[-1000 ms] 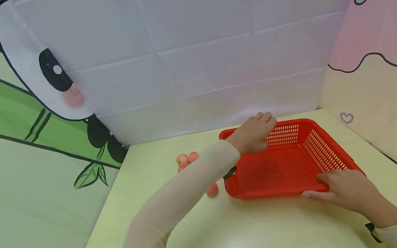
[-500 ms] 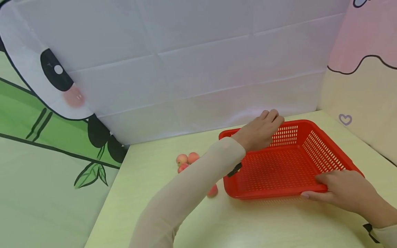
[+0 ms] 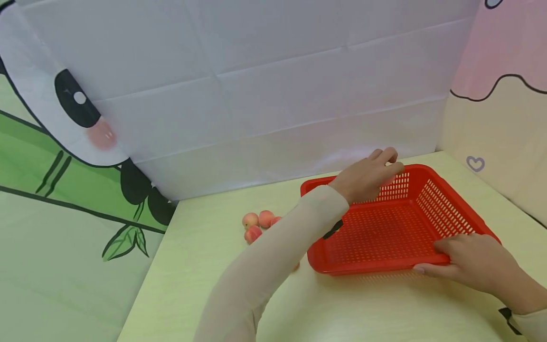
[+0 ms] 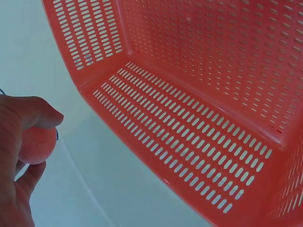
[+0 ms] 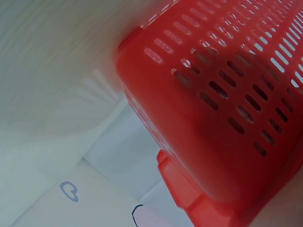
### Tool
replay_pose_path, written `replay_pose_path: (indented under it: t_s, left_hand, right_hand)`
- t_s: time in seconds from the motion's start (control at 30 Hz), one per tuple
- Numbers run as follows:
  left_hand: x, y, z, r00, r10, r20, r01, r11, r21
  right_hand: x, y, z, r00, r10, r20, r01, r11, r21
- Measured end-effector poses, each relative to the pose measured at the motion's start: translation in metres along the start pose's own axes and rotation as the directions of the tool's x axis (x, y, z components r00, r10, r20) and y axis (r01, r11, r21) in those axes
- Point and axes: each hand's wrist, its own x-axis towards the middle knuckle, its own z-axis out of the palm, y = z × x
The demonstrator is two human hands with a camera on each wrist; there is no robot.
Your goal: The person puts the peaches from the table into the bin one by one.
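My left hand [image 3: 365,176] reaches across to the far rim of a red plastic basket [image 3: 367,267]. It holds a small pinkish-red apple [image 4: 38,144] between thumb and fingers; in the left wrist view the apple is just outside the basket's slotted wall [image 4: 184,137]. My right hand [image 3: 480,263] grips the near right part of the rim, thumb outside and fingers over the inner side. In the right wrist view the basket's corner [image 5: 189,137] fills much of the picture, and most of that hand is hidden.
Several red-yellow apples [image 3: 253,233] lie clustered on the pale table [image 3: 201,266], left of the basket. My left sleeve [image 3: 278,266] partly covers them and another apple [image 3: 296,267]. A white printed backdrop [image 3: 278,95] stands behind the table, close to the basket's far side.
My left hand has moved right along the basket's far rim, and the apple in it has come into view. More of the clustered apples shows. My right hand stays on the rim.
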Motion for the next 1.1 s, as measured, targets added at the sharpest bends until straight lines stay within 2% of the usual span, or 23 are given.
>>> replay_pose_path:
  t_s: [0.2,0.4,0.6,0.77,0.93,1.1]
  left_hand:
    - [0.009,0.0,0.006,1.0,-0.019,-0.009,0.019,1.0,-0.018]
    - [0.02,-0.004,0.024,1.0,-0.017,-0.012,0.017,0.999,-0.043]
    - [0.03,-0.003,0.042,1.0,-0.007,0.01,0.006,0.998,0.059]
    - [0.035,0.003,0.05,0.996,-0.064,0.066,0.052,0.984,0.17]
    - [0.04,0.008,0.059,0.99,-0.097,0.107,0.075,0.978,0.192]
    - [0.047,0.009,0.069,0.984,-0.108,0.144,0.083,0.982,0.17]
  right_hand:
    - [0.0,0.0,0.001,1.0,-0.008,-0.025,0.008,1.0,0.0]
    - [0.0,-0.001,0.0,0.999,-0.01,-0.036,0.01,1.0,0.0]
    - [0.0,0.0,0.0,0.999,-0.017,-0.04,0.016,1.0,-0.01]
    - [0.001,0.0,0.0,0.999,-0.021,-0.04,0.021,1.0,-0.009]
    - [0.001,0.001,0.0,0.999,-0.019,-0.033,0.018,1.0,-0.011]
    - [0.0,0.001,0.002,0.999,-0.014,-0.034,0.014,1.0,-0.004]
